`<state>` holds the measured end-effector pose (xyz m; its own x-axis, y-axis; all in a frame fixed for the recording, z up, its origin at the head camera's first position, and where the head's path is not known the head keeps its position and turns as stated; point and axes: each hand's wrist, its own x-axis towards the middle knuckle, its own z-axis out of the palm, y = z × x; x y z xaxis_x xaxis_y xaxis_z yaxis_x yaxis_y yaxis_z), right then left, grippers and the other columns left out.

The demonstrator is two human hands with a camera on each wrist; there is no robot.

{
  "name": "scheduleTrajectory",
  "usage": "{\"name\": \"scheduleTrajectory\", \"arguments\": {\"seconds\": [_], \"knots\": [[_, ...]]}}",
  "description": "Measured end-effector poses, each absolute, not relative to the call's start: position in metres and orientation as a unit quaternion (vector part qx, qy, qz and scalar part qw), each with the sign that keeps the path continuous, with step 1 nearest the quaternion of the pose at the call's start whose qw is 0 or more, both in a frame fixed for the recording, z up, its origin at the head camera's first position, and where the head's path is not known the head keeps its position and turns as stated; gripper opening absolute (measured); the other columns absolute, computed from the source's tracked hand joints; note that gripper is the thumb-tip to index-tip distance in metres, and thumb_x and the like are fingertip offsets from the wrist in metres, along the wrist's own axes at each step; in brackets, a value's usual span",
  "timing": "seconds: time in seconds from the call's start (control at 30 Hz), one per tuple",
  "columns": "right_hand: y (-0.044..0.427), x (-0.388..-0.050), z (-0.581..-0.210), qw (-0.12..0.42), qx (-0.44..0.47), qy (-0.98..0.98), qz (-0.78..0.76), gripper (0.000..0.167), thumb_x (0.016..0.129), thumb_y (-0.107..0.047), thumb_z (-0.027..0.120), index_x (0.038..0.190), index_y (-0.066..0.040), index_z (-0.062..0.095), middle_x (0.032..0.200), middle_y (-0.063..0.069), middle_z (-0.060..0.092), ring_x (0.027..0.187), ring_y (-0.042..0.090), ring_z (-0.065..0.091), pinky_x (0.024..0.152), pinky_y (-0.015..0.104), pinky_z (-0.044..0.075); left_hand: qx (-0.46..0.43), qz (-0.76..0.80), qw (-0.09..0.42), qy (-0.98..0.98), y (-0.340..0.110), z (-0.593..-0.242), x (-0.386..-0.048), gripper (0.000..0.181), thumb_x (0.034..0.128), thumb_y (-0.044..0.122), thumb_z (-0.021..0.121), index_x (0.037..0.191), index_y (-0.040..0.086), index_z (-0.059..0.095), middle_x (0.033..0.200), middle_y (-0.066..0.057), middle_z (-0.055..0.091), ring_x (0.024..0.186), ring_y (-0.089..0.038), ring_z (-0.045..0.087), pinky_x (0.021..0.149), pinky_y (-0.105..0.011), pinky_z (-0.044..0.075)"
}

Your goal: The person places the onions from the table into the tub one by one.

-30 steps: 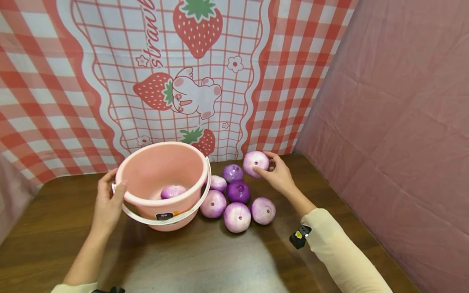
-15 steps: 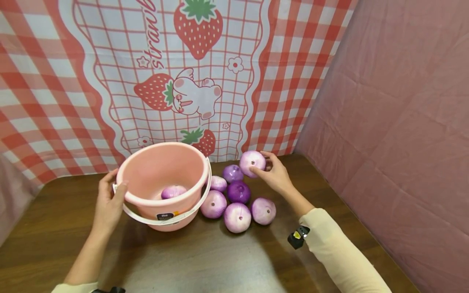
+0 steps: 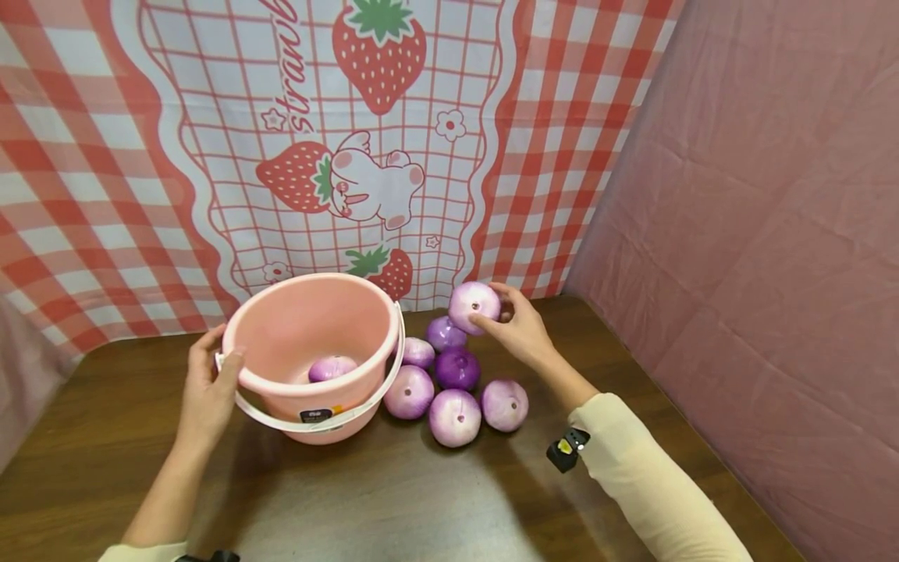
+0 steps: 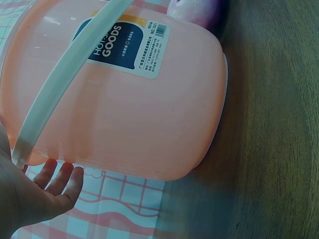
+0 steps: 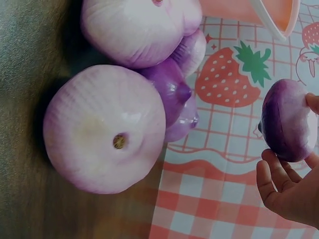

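Note:
My right hand (image 3: 520,328) pinches a purple-white onion (image 3: 474,308) between thumb and fingers, in the air above the back of a group of onions. The right wrist view shows that onion (image 5: 286,122) from the side, its far half dark purple. A pink bucket (image 3: 270,320) with a white handle (image 3: 316,426) stands left of the group. My left hand (image 3: 208,386) grips the bucket's left rim beside the handle's end. In the left wrist view, fingertips (image 4: 62,181) lie against the bucket's outer wall (image 4: 129,124). One onion (image 3: 332,368) lies inside the bucket.
Several onions sit close together right of the bucket, among them a dark purple one (image 3: 457,368), a pale one at the front (image 3: 455,418) and one at the right (image 3: 505,405). A strawberry-print cloth (image 3: 449,195) hangs behind the brown table (image 3: 393,499); a pink cloth (image 3: 737,234) hangs at the right.
My right hand has carried its onion a little to the left and slightly up, toward the bucket. The left hand, the bucket and the other onions have stayed in place.

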<state>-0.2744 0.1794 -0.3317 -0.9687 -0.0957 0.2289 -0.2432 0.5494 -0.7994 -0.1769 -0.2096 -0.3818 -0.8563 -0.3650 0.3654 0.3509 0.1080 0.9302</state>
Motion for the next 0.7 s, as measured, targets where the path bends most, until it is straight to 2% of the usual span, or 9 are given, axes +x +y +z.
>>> {"name": "scheduleTrajectory", "arguments": {"seconds": [0.23, 0.53, 0.7], "knots": [[0.172, -0.273, -0.326, 0.083, 0.106, -0.876, 0.463, 0.069, 0.077, -0.037, 0.075, 0.134, -0.016, 0.044, 0.114, 0.009, 0.060, 0.099, 0.023, 0.061, 0.074, 0.027, 0.053, 0.006, -0.667, 0.269, -0.695, -0.209, -0.382, -0.177, 0.036, 0.0944, 0.003, 0.046, 0.128, 0.017, 0.040, 0.112, 0.014, 0.049, 0.095, 0.006, 0.050, 0.078, -0.001, 0.043], [0.161, -0.269, -0.317, 0.082, 0.131, -0.872, 0.464, 0.065, 0.079, -0.033, 0.074, 0.134, -0.015, 0.044, 0.115, 0.012, 0.058, 0.101, 0.026, 0.060, 0.081, 0.034, 0.054, 0.001, -0.672, 0.270, -0.690, -0.210, -0.382, -0.177, 0.037, 0.0939, 0.003, 0.046, 0.128, 0.016, 0.040, 0.111, 0.013, 0.048, 0.093, 0.006, 0.051, 0.077, -0.001, 0.043], [0.155, -0.267, -0.311, 0.084, 0.142, -0.873, 0.460, 0.064, 0.078, -0.034, 0.074, 0.133, -0.018, 0.045, 0.117, 0.008, 0.060, 0.099, 0.024, 0.060, 0.082, 0.034, 0.053, 0.012, -0.663, 0.267, -0.699, -0.210, -0.382, -0.178, 0.037, 0.0942, 0.003, 0.045, 0.129, 0.016, 0.040, 0.112, 0.013, 0.048, 0.094, 0.006, 0.050, 0.078, -0.001, 0.043]]}}
